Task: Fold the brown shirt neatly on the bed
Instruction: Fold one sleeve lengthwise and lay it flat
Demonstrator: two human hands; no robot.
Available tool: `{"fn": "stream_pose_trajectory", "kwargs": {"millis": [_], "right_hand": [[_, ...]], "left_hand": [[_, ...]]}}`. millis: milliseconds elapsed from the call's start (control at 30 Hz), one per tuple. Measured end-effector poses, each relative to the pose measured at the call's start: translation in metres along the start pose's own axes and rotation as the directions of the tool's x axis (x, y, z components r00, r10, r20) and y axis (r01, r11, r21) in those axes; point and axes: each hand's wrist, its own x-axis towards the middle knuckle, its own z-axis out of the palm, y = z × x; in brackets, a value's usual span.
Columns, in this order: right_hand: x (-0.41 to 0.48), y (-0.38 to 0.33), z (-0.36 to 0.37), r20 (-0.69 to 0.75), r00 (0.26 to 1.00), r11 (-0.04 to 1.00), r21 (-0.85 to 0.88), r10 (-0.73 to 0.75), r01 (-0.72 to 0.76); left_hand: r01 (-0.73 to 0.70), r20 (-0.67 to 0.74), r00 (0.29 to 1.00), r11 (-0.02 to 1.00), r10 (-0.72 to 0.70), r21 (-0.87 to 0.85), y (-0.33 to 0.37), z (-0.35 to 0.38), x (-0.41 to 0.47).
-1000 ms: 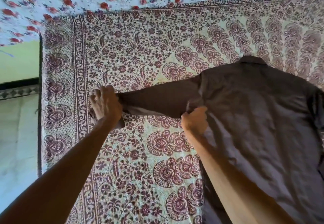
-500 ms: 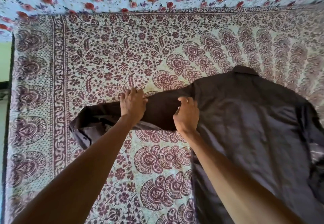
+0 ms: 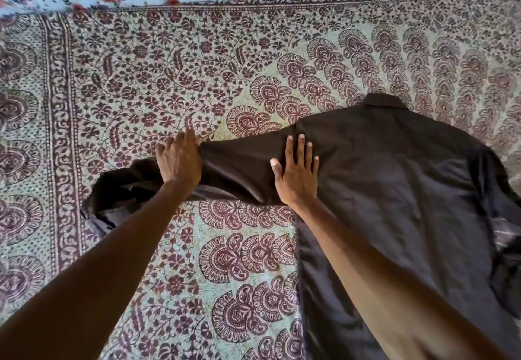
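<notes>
The brown shirt lies spread on the bed, filling the view from 3 to 5 o'clock, with its collar toward 12 and one sleeve stretched toward 9. The right hand presses flat on the sleeve by the shoulder, fingers straight and spread. The left hand rests farther out on the sleeve, fingers reaching over its far edge. Its thumb is hidden, so I cannot tell whether it grips.

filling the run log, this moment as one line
left hand: rests on sleeve | right hand: pressed flat near shoulder | brown shirt: spread on bed | cuff: bunched
</notes>
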Motion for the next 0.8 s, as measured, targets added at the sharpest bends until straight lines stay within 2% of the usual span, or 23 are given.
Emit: {"fn": "stream_pose_trajectory", "kwargs": {"millis": [167, 333, 433, 500, 567, 633, 700, 767, 800], "right_hand": [[0.002, 0.008, 0.005, -0.012, 1.0, 1.0, 0.006, -0.016, 0.017], [0.001, 0.013, 0.005, 0.013, 0.998, 0.992, -0.104, -0.065, 0.066], [0.002, 0.007, 0.0, 0.061, 0.998, 0.989, -0.143, -0.021, 0.03], [-0.001, -0.007, -0.008, 0.028, 0.999, 0.985, -0.175, 0.016, -0.011], [-0.008, -0.033, -0.019, -0.069, 0.996, 0.987, -0.155, -0.058, 0.046], [-0.02, -0.067, -0.025, -0.151, 0.961, 0.972, -0.019, -0.232, 0.232], [-0.034, -0.105, -0.026, -0.076, 0.923, 0.897, 0.217, -0.378, 0.386], [-0.048, -0.142, -0.024, 0.058, 0.848, 0.811, 0.334, -0.526, 0.48], [-0.054, -0.16, -0.021, 0.115, 0.804, 0.786, 0.332, -0.583, 0.522]], "left_hand": [[0.041, 0.001, 0.999, 0.997, -0.041, 0.069, -0.003, 0.002, -0.018], [0.023, -0.019, 1.0, 0.997, -0.021, 0.076, -0.006, 0.006, -0.035], [-0.051, -0.09, 0.994, 0.993, 0.061, 0.109, -0.019, 0.001, -0.039], [-0.023, -0.167, 0.985, 0.997, 0.035, 0.077, -0.028, -0.011, -0.047], [0.078, -0.269, 0.96, 0.996, -0.084, -0.034, -0.04, -0.026, -0.062], [0.218, -0.349, 0.902, 0.966, -0.255, -0.142, -0.057, -0.041, -0.08], [0.35, -0.354, 0.822, 0.885, -0.447, -0.306, -0.073, -0.048, -0.099], [0.471, -0.236, 0.755, 0.756, -0.612, -0.454, -0.092, -0.049, -0.117], [0.52, -0.143, 0.744, 0.7, -0.653, -0.49, -0.1, -0.05, -0.124]]}}
